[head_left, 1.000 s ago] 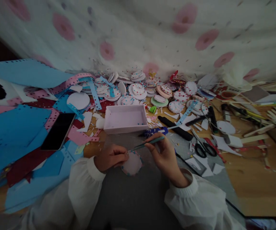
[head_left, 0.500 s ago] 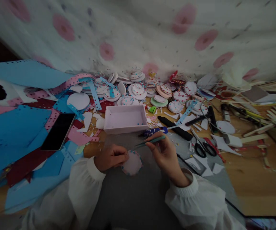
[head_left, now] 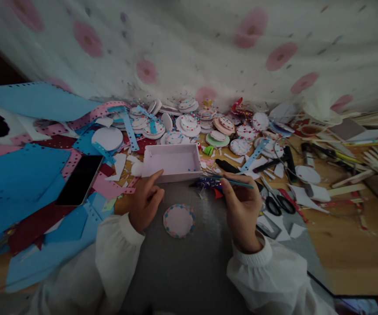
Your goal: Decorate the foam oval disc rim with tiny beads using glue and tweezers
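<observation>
A round white disc point(head_left: 178, 220) edged with coloured dots lies flat on the grey mat point(head_left: 182, 262) between my hands. My left hand point(head_left: 146, 201) hovers just left of it, fingers loosely apart, forefinger pointing up toward the front wall of the white box point(head_left: 172, 163). My right hand point(head_left: 241, 205) sits to the right of the disc and grips a thin teal tool point(head_left: 233, 180) that lies nearly level, its tip pointing left above a dark blue object point(head_left: 208, 182).
Several decorated discs point(head_left: 189, 124) are heaped at the back by the spotted curtain. A dark phone point(head_left: 80, 179) rests on blue and pink paper scraps to the left. Black scissors point(head_left: 277, 204), a black glue gun point(head_left: 238, 170) and wooden sticks point(head_left: 353, 177) clutter the right.
My left hand let go of the disc and rose toward the box. My right hand carried the teal tool to the right, away from the disc, which now lies alone on the mat.
</observation>
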Demonstrator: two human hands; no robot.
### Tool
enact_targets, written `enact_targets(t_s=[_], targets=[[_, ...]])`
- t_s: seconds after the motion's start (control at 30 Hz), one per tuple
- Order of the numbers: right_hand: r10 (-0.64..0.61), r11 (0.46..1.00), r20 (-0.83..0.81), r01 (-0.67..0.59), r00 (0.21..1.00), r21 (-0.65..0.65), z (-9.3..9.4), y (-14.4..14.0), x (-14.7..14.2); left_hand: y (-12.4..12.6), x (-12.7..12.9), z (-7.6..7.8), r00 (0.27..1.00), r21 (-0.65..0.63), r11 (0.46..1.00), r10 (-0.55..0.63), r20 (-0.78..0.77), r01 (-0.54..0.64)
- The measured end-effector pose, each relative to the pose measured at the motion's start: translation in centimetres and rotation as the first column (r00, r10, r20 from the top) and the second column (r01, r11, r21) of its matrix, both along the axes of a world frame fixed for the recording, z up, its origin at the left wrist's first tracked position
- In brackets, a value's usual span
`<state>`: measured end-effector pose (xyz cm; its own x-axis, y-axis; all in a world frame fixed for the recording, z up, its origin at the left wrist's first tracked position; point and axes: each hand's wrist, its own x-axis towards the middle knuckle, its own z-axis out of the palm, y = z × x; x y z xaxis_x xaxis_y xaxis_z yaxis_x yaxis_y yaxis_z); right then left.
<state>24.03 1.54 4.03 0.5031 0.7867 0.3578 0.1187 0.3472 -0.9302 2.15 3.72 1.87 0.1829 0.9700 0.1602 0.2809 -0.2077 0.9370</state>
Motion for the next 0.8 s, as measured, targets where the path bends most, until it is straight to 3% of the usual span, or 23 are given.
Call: enact_targets(t_s=[0.13, 0.3, 0.4, 0.63, 0.8], targets=[[0.008, 1.0, 0.027, -0.008, 1.0, 0.018, -0.1, -0.1, -0.1, 0.2, 0.0, -0.4, 0.995, -0.115, 0.989, -0.087, 0.051, 0.092], [0.034, 0.999, 0.117, -0.034, 0.993, -0.006, -0.6, -0.2, 0.0, -0.2, -0.1, -1.3, 0.996, -0.148, 0.986, -0.081, -0.031, 0.076], [0.025, 1.0, 0.265, -0.021, 0.964, -0.018, -0.9, 0.0, 0.1, -0.3, 0.0, -1.5, 0.993, -0.149, 0.987, -0.07, -0.092, 0.056], [0.043, 0.998, 0.646, -0.067, 0.762, 0.013, -0.9, 2.4, -0.6, -0.3, -0.1, -1.8, 0.986, -0.118, 0.992, -0.051, -0.16, 0.032], [0.091, 0.993, 0.763, -0.111, 0.64, -0.026, -1.1, 3.7, -1.5, -0.4, -0.1, -1.7, 0.986, -0.11, 0.993, -0.051, -0.159, 0.034]])
